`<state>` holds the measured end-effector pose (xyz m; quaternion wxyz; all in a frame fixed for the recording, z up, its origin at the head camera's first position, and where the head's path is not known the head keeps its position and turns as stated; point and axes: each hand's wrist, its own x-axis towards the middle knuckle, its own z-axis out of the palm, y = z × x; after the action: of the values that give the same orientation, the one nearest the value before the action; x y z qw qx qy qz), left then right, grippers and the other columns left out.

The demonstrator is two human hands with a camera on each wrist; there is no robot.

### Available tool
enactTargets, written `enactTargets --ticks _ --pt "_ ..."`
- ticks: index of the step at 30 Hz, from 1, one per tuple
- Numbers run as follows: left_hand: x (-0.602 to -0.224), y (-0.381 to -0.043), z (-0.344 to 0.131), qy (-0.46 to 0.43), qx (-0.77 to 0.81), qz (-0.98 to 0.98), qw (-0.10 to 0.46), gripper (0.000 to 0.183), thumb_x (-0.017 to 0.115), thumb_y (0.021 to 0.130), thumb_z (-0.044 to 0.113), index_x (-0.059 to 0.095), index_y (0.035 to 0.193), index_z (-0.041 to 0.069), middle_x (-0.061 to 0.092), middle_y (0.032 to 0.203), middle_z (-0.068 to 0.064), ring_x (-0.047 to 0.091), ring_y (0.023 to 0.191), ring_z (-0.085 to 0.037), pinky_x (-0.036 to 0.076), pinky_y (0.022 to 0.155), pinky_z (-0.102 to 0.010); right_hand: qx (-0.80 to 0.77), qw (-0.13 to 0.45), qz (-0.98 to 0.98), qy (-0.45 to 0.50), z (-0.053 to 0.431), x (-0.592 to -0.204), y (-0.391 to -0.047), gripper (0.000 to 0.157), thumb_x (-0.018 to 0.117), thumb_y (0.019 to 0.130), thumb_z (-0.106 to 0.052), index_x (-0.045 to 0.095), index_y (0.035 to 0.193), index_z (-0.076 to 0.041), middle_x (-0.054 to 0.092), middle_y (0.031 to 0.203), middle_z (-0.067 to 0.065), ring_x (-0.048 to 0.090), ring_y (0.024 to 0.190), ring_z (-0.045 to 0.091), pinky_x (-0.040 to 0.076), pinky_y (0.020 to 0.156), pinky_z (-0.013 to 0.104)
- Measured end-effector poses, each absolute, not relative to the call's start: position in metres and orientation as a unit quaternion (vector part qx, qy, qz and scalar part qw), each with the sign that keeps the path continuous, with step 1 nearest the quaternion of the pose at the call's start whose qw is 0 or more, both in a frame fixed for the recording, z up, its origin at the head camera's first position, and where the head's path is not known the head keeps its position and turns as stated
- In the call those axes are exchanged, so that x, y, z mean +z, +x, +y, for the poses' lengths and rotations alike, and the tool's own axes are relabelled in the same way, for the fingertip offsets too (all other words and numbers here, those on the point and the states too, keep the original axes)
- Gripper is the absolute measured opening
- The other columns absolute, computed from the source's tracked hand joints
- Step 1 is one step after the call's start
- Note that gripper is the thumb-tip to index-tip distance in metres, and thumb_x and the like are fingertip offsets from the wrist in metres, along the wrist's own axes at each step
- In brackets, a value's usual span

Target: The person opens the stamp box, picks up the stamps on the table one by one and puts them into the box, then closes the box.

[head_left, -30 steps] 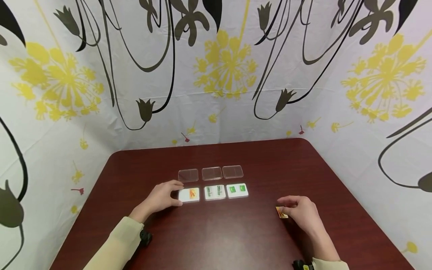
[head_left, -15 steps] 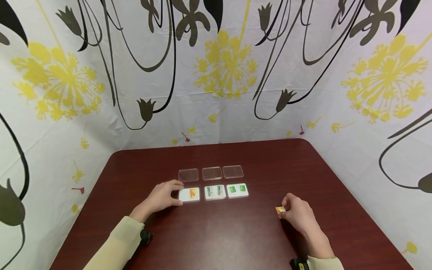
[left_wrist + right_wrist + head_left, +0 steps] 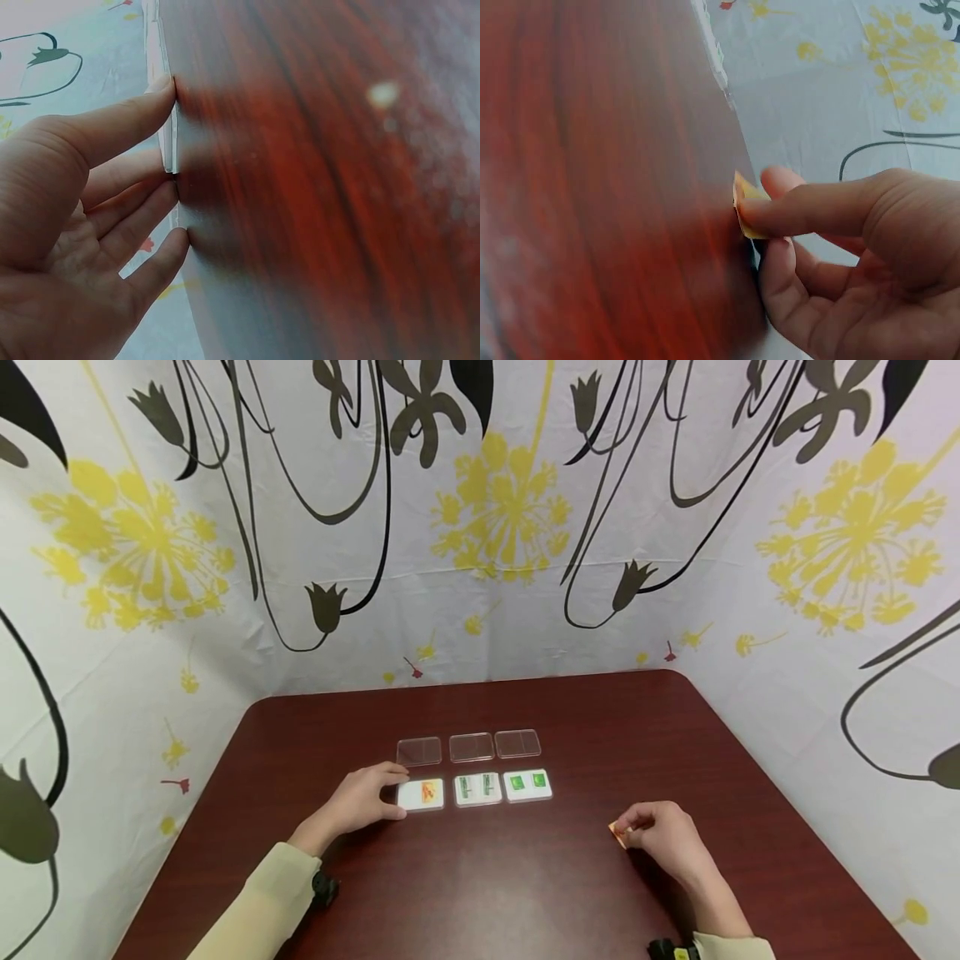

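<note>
At the left end of the front row lies a shallow clear plastic box (image 3: 420, 794) with a white inside and an orange picture piece on its right side. My left hand (image 3: 358, 799) holds this box at its left end, thumb at the near edge and index finger at the far edge. In the left wrist view the thumb and fingertips (image 3: 180, 236) meet the box edge and the tabletop. Over on the right, my right hand (image 3: 663, 837) pinches a small orange-and-yellow card (image 3: 618, 835) between thumb and fingers. The right wrist view shows that card (image 3: 751, 195) tilted, partly covered by the thumb.
Beside the held box lie two more boxes, one with green-printed pieces (image 3: 477, 788) and one with green squares (image 3: 527, 784). Behind them are three clear trays or lids (image 3: 471, 746). All lie on a dark red wooden table (image 3: 495, 877) against a patterned cloth (image 3: 487, 635).
The right hand shifts its fingers on the card, which has turned and now shows narrower and tilted. The left hand and the boxes stay where they were.
</note>
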<state>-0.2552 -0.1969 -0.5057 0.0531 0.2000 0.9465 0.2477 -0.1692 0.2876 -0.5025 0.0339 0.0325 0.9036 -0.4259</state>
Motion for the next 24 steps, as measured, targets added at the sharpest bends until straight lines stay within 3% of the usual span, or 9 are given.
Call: enactTargets --ticks 12,18,24 --pt "-0.5098 -0.2566 -0.1973 0.199 0.249 0.946 0.053 0.061 0.089 0.078 0.032 0.068 0.134 0.015 0.058 0.137 0.004 0.053 0.128 -0.025 0.045 0.100 -0.048 -0.549 0.086 0.830 0.047 0.2923 -0.5015 -0.1708 0.023 0.074 0.086 -0.003 0.078 0.108 -0.002 0.072 0.110 0.012 0.065 0.084 0.016 0.054 0.068 0.033" --pt "-0.5091 -0.2575 -0.1971 0.201 0.242 0.948 0.052 0.062 0.089 0.078 0.033 0.068 0.133 0.014 0.059 0.137 0.005 0.054 0.127 -0.023 0.045 0.100 -0.047 -0.596 0.077 0.798 0.053 0.2923 -0.5016 -0.1718 0.034 0.080 0.082 -0.004 0.075 0.116 0.002 0.074 0.107 0.014 0.070 0.088 0.017 0.056 0.073 0.033" --pt "-0.5077 -0.2568 -0.1968 0.198 0.246 0.947 0.056 0.062 0.089 0.078 0.032 0.068 0.133 0.014 0.058 0.137 0.004 0.053 0.128 -0.024 0.045 0.100 -0.047 -0.619 0.041 0.781 0.072 0.2919 -0.5009 -0.1723 0.036 0.081 0.082 -0.006 0.074 0.117 0.003 0.075 0.097 0.011 0.069 0.079 0.016 0.056 0.071 0.032"
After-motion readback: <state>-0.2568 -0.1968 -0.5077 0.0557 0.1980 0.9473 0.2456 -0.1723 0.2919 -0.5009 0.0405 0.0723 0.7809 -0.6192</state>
